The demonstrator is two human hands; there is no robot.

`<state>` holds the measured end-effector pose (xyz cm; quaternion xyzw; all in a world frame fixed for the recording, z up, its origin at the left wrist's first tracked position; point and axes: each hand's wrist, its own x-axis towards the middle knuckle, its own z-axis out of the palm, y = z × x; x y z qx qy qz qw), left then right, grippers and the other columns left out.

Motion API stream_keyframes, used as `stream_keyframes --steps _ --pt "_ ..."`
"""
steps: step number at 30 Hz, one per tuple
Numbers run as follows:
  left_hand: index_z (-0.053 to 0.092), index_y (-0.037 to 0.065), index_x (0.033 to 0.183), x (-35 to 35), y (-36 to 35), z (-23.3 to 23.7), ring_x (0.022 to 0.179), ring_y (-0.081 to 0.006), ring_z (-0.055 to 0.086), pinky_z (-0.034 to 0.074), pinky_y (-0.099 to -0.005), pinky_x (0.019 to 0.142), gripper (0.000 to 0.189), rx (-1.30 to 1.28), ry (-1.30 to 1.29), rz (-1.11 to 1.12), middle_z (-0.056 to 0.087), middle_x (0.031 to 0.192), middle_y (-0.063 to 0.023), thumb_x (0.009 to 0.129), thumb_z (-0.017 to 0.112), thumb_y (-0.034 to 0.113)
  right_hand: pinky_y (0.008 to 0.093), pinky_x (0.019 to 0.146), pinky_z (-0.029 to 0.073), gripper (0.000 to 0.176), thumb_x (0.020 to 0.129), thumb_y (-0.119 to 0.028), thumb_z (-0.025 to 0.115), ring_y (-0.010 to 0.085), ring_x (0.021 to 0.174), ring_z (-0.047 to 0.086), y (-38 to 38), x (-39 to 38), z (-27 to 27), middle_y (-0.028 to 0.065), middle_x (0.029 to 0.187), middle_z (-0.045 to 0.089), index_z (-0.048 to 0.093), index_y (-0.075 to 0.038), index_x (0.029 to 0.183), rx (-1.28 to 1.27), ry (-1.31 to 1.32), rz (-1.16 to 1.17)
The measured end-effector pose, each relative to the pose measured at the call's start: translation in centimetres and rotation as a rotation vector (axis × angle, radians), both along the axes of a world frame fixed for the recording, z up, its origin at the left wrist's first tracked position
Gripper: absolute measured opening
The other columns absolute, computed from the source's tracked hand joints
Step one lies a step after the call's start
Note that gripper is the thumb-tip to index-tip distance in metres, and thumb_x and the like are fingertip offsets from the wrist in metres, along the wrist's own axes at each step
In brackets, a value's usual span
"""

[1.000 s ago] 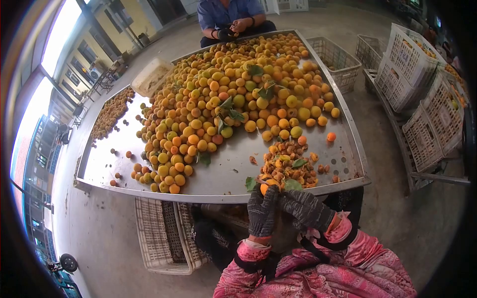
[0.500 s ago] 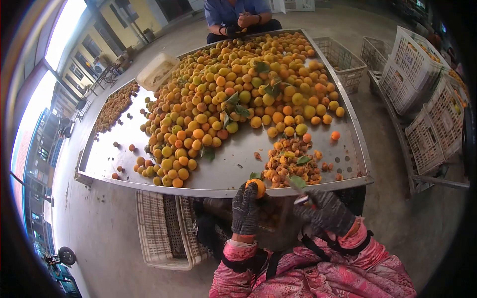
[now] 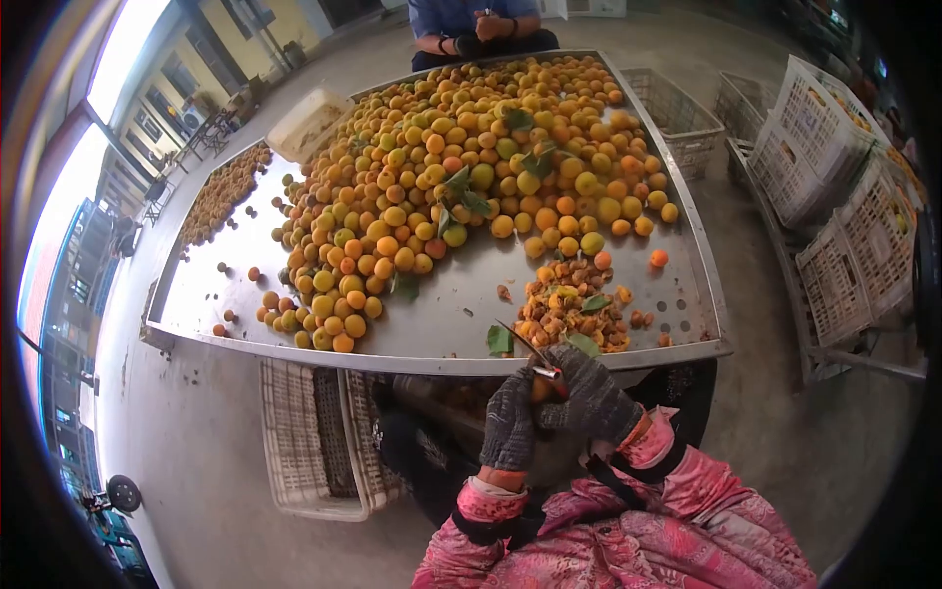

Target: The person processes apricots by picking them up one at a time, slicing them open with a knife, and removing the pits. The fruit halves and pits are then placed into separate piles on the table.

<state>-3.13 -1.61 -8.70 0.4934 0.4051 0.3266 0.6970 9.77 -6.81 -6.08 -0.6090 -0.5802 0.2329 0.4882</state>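
Observation:
My left hand (image 3: pixel 507 424), in a dark knit glove, is closed around an apricot (image 3: pixel 541 391) just off the table's near edge. The fruit is mostly hidden between my hands. My gloved right hand (image 3: pixel 593 395) meets it from the right and grips a small knife (image 3: pixel 528 344), whose thin blade points up and left over the table rim. Just beyond my hands, a heap of torn apricot pieces (image 3: pixel 559 304) lies on the metal table (image 3: pixel 442 339), with a green leaf (image 3: pixel 500 341) to its left. A large pile of whole apricots (image 3: pixel 412 196) covers the middle and back.
Small brown pits (image 3: pixel 221 196) lie at the table's left, near a pale plastic basin (image 3: pixel 308 125). A plastic crate (image 3: pixel 294 437) stands below the near edge. Stacked crates (image 3: pixel 800 147) sit on a cart at right. Across the table sits another person (image 3: pixel 476 29).
My hands have come together, and the knife now sits at the apricot. The leaf that was by the fruit in my left hand now shows on the table.

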Motion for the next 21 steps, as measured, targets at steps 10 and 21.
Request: stream_keyframes --steps 10,21 --pt "0.054 0.004 0.102 0.2 0.3 -0.2 0.078 -0.0198 0.059 0.050 -0.0293 0.070 0.037 -0.450 -0.366 0.476 0.059 0.089 -0.0077 0.089 0.047 0.038 0.0337 0.075 0.048 0.056 0.060 -0.023 0.080 0.0254 0.084 0.058 1.3 -2.7 -1.6 0.0105 0.096 0.057 0.053 -0.003 0.105 0.177 -0.043 -0.065" --pt "0.051 0.003 0.108 -4.7 3.6 0.2 0.068 -0.0222 0.057 0.052 -0.0353 0.059 0.056 -0.459 -0.657 0.404 0.058 0.085 -0.0109 0.083 0.048 0.052 0.0286 0.071 0.048 0.051 0.074 -0.019 0.073 0.0149 0.083 0.056 1.0 -4.9 -5.1 0.0079 0.099 0.057 0.048 -0.002 0.114 -0.141 1.021 0.071"
